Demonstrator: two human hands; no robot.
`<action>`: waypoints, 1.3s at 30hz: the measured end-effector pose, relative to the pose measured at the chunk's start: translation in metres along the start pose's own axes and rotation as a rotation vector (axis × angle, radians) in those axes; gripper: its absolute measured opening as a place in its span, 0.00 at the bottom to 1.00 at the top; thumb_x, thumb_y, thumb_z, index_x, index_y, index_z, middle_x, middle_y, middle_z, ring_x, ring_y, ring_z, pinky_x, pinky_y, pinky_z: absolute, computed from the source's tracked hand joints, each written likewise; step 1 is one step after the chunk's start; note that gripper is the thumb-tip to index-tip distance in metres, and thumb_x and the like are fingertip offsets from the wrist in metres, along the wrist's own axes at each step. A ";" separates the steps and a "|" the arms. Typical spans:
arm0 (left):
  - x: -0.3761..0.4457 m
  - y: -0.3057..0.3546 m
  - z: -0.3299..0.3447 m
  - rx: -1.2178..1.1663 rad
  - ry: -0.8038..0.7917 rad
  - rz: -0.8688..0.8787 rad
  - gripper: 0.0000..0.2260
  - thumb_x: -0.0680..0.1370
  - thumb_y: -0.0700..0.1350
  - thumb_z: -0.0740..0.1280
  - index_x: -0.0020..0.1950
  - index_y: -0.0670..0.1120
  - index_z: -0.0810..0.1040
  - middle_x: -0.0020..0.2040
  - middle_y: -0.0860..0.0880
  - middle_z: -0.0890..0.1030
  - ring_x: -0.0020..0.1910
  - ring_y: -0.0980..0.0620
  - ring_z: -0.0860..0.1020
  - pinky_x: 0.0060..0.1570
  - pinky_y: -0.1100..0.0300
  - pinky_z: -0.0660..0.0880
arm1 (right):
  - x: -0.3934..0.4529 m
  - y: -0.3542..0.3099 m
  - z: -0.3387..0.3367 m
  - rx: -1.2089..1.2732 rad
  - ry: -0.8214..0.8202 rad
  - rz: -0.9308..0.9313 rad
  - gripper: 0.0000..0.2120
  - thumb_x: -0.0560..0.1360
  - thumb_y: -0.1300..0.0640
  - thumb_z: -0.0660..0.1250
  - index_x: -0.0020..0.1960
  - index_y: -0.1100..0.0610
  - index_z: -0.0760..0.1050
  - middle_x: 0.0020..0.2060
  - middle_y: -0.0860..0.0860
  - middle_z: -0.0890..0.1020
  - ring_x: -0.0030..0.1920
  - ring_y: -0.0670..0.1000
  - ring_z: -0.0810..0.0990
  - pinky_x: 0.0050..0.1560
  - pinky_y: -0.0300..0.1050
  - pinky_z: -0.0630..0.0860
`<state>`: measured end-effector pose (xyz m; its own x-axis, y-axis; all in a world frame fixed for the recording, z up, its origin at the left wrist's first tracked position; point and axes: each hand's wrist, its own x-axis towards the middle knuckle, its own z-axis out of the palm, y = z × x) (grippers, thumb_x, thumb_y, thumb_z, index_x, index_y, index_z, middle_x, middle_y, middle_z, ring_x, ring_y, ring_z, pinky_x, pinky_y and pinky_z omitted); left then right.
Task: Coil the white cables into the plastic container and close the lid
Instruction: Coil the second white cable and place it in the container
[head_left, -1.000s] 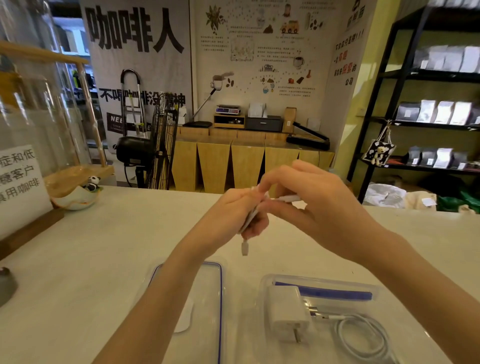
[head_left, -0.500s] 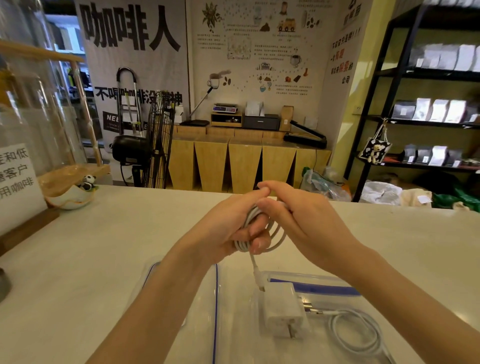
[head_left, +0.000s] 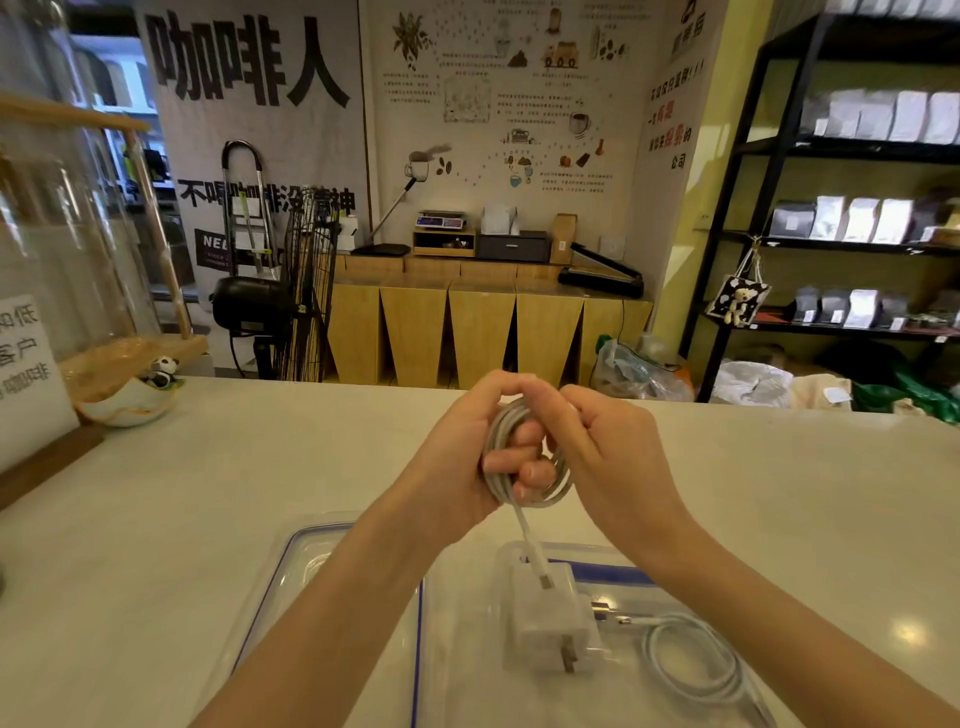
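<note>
A: A pale counter in a coffee shop, shelves of bags behind. Above it, the left hand is clenched around a white cable wound into loops, and the right hand pinches the same coil from the other side.

B: Where does the loose end go?

A: Straight down from the grip; the plug end dangles just above the white charger inside the clear plastic container. A second coiled cable lies in there, below and right of the hands. The lid rests open below the left wrist.

B: So how should this step finish?

A: Probably by winding that tail into the loops first, keeping the left fingers tight so nothing springs open, then lowering the bundle flat beside the charger. A hanging plug could catch the rim and stop the lid seating.
</note>
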<state>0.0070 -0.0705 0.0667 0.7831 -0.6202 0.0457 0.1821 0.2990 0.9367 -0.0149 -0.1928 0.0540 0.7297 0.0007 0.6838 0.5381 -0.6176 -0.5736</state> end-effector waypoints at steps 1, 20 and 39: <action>0.000 -0.001 0.001 0.037 0.050 0.043 0.17 0.73 0.52 0.60 0.28 0.44 0.71 0.15 0.53 0.65 0.20 0.55 0.69 0.24 0.65 0.71 | 0.002 0.001 -0.002 -0.017 0.009 0.006 0.27 0.72 0.40 0.53 0.30 0.61 0.72 0.23 0.53 0.73 0.26 0.51 0.70 0.29 0.41 0.66; 0.001 -0.020 0.010 1.215 0.491 0.519 0.12 0.77 0.53 0.57 0.52 0.48 0.74 0.39 0.49 0.82 0.36 0.53 0.80 0.41 0.58 0.79 | 0.015 0.017 -0.018 0.036 0.160 0.221 0.24 0.75 0.44 0.57 0.23 0.51 0.67 0.17 0.42 0.72 0.23 0.43 0.70 0.29 0.32 0.64; 0.012 -0.023 -0.002 1.099 0.476 0.282 0.08 0.79 0.48 0.55 0.51 0.46 0.70 0.32 0.47 0.76 0.24 0.53 0.74 0.23 0.67 0.73 | 0.015 0.014 -0.033 -0.721 -0.146 0.022 0.16 0.79 0.48 0.49 0.46 0.55 0.72 0.34 0.49 0.78 0.35 0.49 0.76 0.35 0.40 0.66</action>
<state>0.0131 -0.0832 0.0454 0.8945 -0.2380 0.3785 -0.4461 -0.5321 0.7197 -0.0101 -0.2275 0.0715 0.8128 0.0559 0.5798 0.1481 -0.9825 -0.1129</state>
